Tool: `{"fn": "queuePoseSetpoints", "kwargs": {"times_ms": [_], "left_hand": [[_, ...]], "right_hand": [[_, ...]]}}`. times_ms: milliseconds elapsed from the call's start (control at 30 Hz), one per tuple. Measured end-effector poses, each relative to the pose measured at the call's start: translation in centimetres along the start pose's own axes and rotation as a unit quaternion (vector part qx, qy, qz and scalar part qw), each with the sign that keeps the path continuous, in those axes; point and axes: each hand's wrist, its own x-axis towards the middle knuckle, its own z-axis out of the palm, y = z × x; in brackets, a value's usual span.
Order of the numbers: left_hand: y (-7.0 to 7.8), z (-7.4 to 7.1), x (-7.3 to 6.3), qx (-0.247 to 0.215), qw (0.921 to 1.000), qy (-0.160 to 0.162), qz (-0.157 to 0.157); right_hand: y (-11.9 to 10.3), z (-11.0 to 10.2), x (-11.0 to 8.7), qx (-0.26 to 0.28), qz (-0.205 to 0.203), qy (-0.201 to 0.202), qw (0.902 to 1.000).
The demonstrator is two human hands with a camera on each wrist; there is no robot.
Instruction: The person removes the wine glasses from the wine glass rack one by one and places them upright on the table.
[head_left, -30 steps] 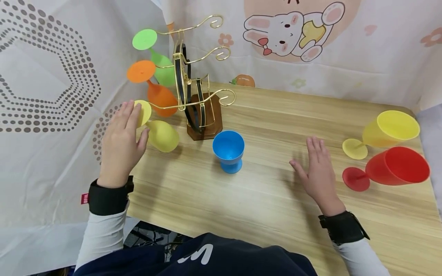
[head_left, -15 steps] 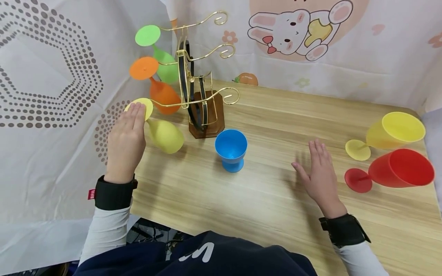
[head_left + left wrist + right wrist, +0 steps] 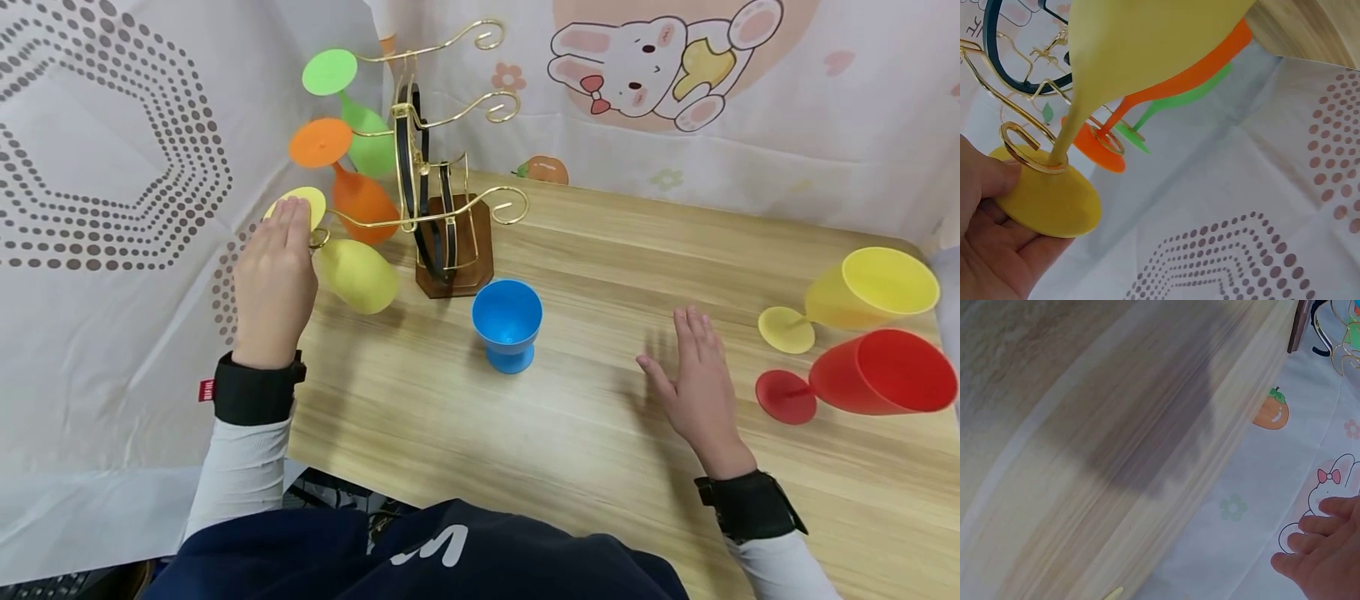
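My left hand pinches the round foot of a yellow plastic goblet that hangs upside down. In the left wrist view the thumb lies on one side of the foot and the fingers on the other, while the gold hook's loop curls around the stem. This hook is the lowest left arm of a gold wire rack on a wooden base. Above the table, near its right part, my right hand holds nothing, fingers straight and thumb spread.
An orange goblet and a green goblet hang upside down behind the yellow one. A blue cup stands before the rack. Another yellow goblet and a red goblet lie tilted at the table's right.
My left hand has taken the yellow goblet's foot and lifted it slightly; the hook's loop now shows at the stem. My right hand has stayed about still. The head view has shifted slightly.
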Motion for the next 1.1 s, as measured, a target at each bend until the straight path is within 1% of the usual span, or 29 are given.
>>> {"fn": "queuePoseSetpoints", "kwargs": {"times_ms": [67, 167, 267, 333, 400, 533, 667, 767, 900, 967, 1033, 1100], "left_hand": [[0.2, 0.1, 0.4, -0.006, 1.0, -0.001, -0.004], [0.6, 0.3, 0.8, -0.011, 0.9999, -0.002, 0.001], [1.2, 0.5, 0.9, -0.015, 0.9997, -0.004, 0.021], [1.7, 0.6, 0.6, -0.015, 0.9992, -0.001, 0.038], [2.1, 0.5, 0.1, -0.015, 0.9985, 0.01, 0.052], [2.9, 0.1, -1.4, -0.021, 0.9969, 0.045, 0.061], [3.7, -0.6, -3.2, -0.046, 0.9952, 0.072, 0.047], [4.4, -0.9, -5.1, -0.082, 0.9927, 0.083, 0.032], [5.2, -0.8, -8.2, -0.137, 0.985, 0.105, 0.007], [5.5, -0.8, -9.7, -0.164, 0.9783, 0.126, -0.013], [5.7, -0.8, -10.9, -0.194, 0.9673, 0.161, -0.03], [6.1, -1.0, -11.6, -0.217, 0.9524, 0.209, -0.045]], "right_hand": [[0.0, 0.0, -0.1, 0.001, 0.001, 0.0, 1.0], [0.0, -0.1, -0.2, 0.002, 0.004, 0.002, 1.0], [0.0, -0.1, -0.3, 0.002, 0.006, 0.002, 1.0], [-0.1, 0.0, -0.3, 0.002, 0.005, 0.003, 1.0], [0.0, 0.0, -0.3, 0.002, 0.003, 0.003, 1.0], [0.1, 0.0, -0.4, -0.001, 0.0, 0.003, 1.0], [0.2, -0.1, -0.6, 0.0, -0.001, 0.003, 1.0], [0.1, -0.2, -0.7, 0.011, 0.001, -0.002, 0.9999], [-0.3, -0.2, -1.0, 0.051, 0.009, -0.034, 0.9981], [-0.7, -0.2, -1.4, 0.074, 0.016, -0.058, 0.9954], [-1.0, -0.2, -1.7, 0.084, 0.023, -0.08, 0.9929], [-1.3, -0.4, -2.2, 0.087, 0.025, -0.093, 0.9915]]}}
